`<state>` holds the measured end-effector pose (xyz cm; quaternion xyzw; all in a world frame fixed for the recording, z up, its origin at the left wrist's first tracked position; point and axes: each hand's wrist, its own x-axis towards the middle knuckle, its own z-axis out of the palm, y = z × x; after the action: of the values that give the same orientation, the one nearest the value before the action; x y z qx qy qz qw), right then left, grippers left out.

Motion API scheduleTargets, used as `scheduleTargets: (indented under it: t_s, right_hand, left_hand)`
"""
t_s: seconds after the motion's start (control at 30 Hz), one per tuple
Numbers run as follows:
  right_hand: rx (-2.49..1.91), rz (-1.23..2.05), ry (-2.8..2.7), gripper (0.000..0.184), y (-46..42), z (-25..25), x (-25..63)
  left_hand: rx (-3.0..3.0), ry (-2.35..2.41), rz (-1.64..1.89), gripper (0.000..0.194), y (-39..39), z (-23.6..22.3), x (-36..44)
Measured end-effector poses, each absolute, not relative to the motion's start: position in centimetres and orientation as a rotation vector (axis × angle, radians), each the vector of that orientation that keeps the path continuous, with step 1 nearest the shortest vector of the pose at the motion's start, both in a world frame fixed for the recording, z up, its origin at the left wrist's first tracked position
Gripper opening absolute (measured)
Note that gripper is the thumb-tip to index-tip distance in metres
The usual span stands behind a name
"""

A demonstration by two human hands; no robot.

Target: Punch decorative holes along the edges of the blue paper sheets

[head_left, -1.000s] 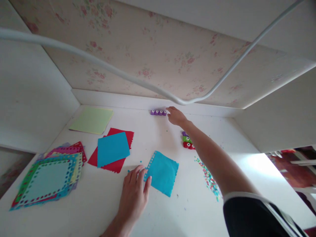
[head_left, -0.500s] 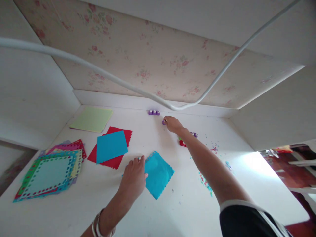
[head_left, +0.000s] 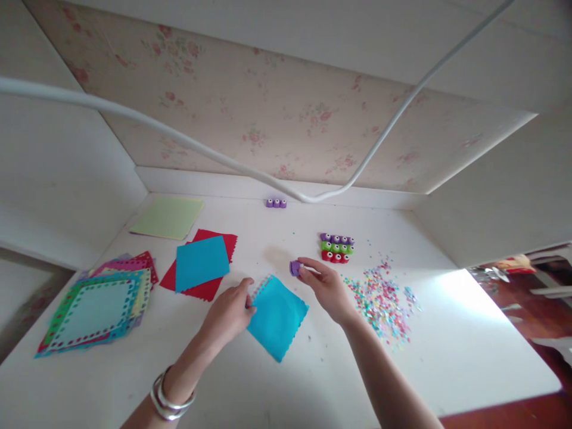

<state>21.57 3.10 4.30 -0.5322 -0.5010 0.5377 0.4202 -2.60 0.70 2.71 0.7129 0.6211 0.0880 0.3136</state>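
My right hand (head_left: 325,287) pinches a small purple paper punch (head_left: 295,268) between thumb and fingertips, above the table and just right of the blue sheet's top corner. A blue paper sheet (head_left: 279,322) with scalloped, punched edges lies turned like a diamond. At its left corner, my left hand (head_left: 230,307) is closed with thumb and fingers on the paper; silver bangles circle that wrist. Other purple punches (head_left: 276,203) stand in a short row by the back wall. A block of purple, green and red punches (head_left: 338,248) sits to the right.
Colourful paper confetti (head_left: 382,301) is scattered on the right. On the left lie a plain blue sheet (head_left: 203,263) on red scalloped paper (head_left: 218,289), a stack of punched sheets (head_left: 96,310) and pale green paper (head_left: 168,217). A white cable (head_left: 201,149) hangs across the front.
My right hand has drawn back from near the wall toward the blue sheet, bringing the purple punch along. The punch block and confetti are now uncovered. My left hand stays at the sheet.
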Motion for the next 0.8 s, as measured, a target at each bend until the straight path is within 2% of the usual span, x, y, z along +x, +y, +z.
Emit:
scheduleTargets:
  t_s: [0.17, 0.3, 0.5, 0.6, 0.73, 0.8]
  right_hand:
    - [-1.361, 1.377, -1.224, 0.041, 0.8, 4.1, 21.6]
    - [-1.356, 1.361, -1.268, 0.034, 0.2, 3.7, 21.4]
    - [-1.42, 1.256, -1.357, 0.029, -0.9, 3.7, 20.2]
    - [-1.474, 1.201, -1.377, 0.028, -1.5, 3.0, 18.9]
    - [-1.497, 1.194, -1.366, 0.025, -2.5, 2.3, 16.7]
    - [-1.469, 1.217, -1.408, 0.023, -2.7, 2.5, 15.9]
  left_hand:
    - [1.978, 1.6, 0.25, 0.02, 0.7, 2.7, -2.9]
    - [1.931, 1.615, 0.319, 0.012, 0.4, 2.7, -2.6]
    - [1.917, 1.681, 0.429, 0.014, 0.0, 2.6, -1.8]
    - [2.063, 1.732, 0.579, 0.028, -1.1, 2.7, -1.2]
    - [2.19, 1.578, 0.71, 0.046, -3.5, 2.4, -0.1]
    - [2.185, 1.579, 0.754, 0.04, -4.2, 2.0, 0.2]
